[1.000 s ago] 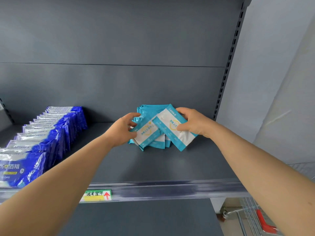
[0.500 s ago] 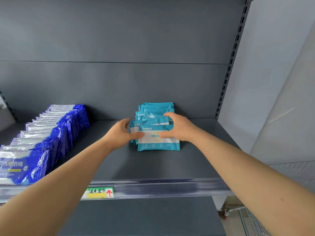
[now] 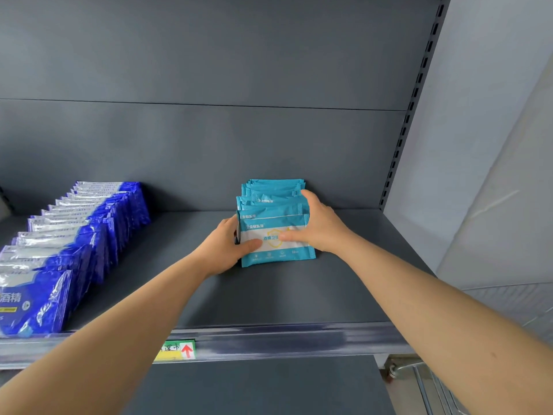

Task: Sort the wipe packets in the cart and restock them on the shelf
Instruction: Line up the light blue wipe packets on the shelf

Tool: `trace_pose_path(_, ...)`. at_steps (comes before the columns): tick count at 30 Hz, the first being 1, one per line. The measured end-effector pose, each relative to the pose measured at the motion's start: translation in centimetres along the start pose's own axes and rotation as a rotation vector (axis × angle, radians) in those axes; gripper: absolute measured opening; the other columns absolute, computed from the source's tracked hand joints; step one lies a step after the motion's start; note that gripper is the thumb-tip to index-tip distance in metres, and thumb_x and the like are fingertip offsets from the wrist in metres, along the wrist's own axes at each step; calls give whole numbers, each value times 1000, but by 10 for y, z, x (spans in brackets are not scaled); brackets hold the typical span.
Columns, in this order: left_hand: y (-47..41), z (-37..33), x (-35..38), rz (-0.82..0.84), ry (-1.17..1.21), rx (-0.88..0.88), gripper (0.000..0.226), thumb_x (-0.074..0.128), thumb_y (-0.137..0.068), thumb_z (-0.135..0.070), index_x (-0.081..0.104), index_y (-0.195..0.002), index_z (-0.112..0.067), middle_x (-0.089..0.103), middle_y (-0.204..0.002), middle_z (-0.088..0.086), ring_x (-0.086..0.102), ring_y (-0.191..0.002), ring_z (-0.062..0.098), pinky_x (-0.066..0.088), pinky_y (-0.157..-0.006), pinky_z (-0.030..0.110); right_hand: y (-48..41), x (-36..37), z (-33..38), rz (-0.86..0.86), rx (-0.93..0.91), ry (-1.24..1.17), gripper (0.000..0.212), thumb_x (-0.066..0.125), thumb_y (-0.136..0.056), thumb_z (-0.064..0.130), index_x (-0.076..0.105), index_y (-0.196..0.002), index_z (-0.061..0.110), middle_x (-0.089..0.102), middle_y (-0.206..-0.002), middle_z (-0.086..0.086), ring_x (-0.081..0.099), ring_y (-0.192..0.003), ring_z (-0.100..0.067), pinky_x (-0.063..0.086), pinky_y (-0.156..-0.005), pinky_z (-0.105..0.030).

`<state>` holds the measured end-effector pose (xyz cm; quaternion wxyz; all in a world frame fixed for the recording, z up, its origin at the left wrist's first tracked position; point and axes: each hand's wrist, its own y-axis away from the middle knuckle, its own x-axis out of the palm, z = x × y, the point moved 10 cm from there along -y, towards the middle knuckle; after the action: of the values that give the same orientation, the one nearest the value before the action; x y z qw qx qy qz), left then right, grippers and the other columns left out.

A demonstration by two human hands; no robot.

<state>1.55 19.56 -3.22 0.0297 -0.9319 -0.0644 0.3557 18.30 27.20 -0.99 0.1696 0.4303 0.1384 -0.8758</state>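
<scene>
A row of teal wipe packets (image 3: 273, 205) stands upright on the grey shelf (image 3: 269, 295), running back toward the rear panel. My left hand (image 3: 229, 250) presses the row's left side, thumb on the front packet's face. My right hand (image 3: 320, 226) holds the right side, thumb across the front packet and fingers over the packets behind. Together they clamp the front part of the row. The front packet has a white label with a yellow shield mark.
A long row of dark blue and silver wipe packets (image 3: 74, 235) fills the shelf's left side. A price tag with a red arrow (image 3: 178, 350) sits on the shelf's front rail. A metal cart's corner (image 3: 419, 381) shows at lower right, next to a grey wall.
One second ago both hands held the teal packets fanned and tilted. They have been squared up and stood in a straight row, with both hands closed in on its sides.
</scene>
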Motion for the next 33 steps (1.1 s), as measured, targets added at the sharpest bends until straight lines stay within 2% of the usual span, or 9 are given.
trace_pose_path(4, 5, -1, 7, 58, -24, -11, 41, 61, -91, -34, 38, -125, -33, 52, -122, -18, 53, -105, 8, 42, -88, 23, 12, 9, -6, 53, 7, -51, 102, 76, -69, 54, 19, -149, 26, 46, -142, 5, 45, -129, -17, 42, -104, -41)
trace_pose_path(8, 7, -2, 7, 61, -38, -38, 55, 59, -92, -34, 30, -137, -24, 52, -126, -14, 54, -108, 12, 43, -91, 27, 21, 9, 3, 54, -28, -14, 89, 71, -76, 52, 25, -147, 26, 51, -137, 7, 51, -123, -15, 46, -100, -39)
trace_pose_path(13, 19, -13, -20, -158, -160, -46, 52, 61, -89, -34, 36, -131, -15, 46, -125, -2, 48, -116, 18, 44, -94, 37, 39, -16, 11, -28, -35, 92, 70, 68, -80, 49, 38, -137, 21, 49, -134, 2, 46, -123, -16, 41, -93, -30)
trace_pose_path(17, 35, -59, -24, -298, -520, 76, 56, 53, -92, -35, 37, -143, -15, 46, -139, 7, 44, -123, 33, 39, -100, 43, 65, -40, 7, -64, -32, 273, 71, 54, -92, 49, 29, -147, 13, 30, -154, -2, 30, -140, -20, 32, -109, -36)
trace_pose_path(20, 42, -100, 4, -265, -616, 208, 49, 49, -95, -38, 46, -139, -16, 51, -137, 4, 48, -120, 29, 40, -99, 40, 90, -59, -5, -94, -37, 352, 65, 48, -95, 47, 28, -149, 16, 27, -156, 1, 34, -139, -18, 31, -111, -35)
trace_pose_path(24, 48, -155, 61, -214, -645, 375, 41, 49, -93, -38, 57, -128, -18, 60, -123, 3, 54, -111, 29, 40, -93, 37, 129, -90, -36, -135, -42, 451, 50, 46, -97, 40, 43, -138, 11, 47, -141, -2, 46, -126, -22, 41, -101, -37)
trace_pose_path(27, 55, -198, 112, -177, -643, 508, 34, 52, -92, -36, 63, -115, -15, 65, -111, 5, 58, -101, 30, 42, -87, 38, 161, -119, -77, -175, -3, 461, 48, 48, -97, 38, 46, -137, 12, 50, -139, -1, 48, -125, -21, 41, -101, -36)
trace_pose_path(31, 66, -261, 194, -103, -583, 666, 33, 55, -91, -35, 67, -115, -15, 69, -101, 5, 62, -90, 31, 47, -80, 38, 208, -167, -145, -230, 54, 506, 50, 51, -95, 35, 45, -140, 14, 48, -144, -3, 45, -130, -21, 36, -104, -31)
trace_pose_path(33, 69, -291, 239, -63, -546, 704, 38, 49, -89, -38, 69, -109, -14, 69, -96, 5, 63, -86, 31, 51, -78, 40, 231, -192, -188, -235, 104, 518, 50, 51, -95, 34, 45, -140, 14, 48, -144, -4, 45, -130, -21, 36, -105, -31)
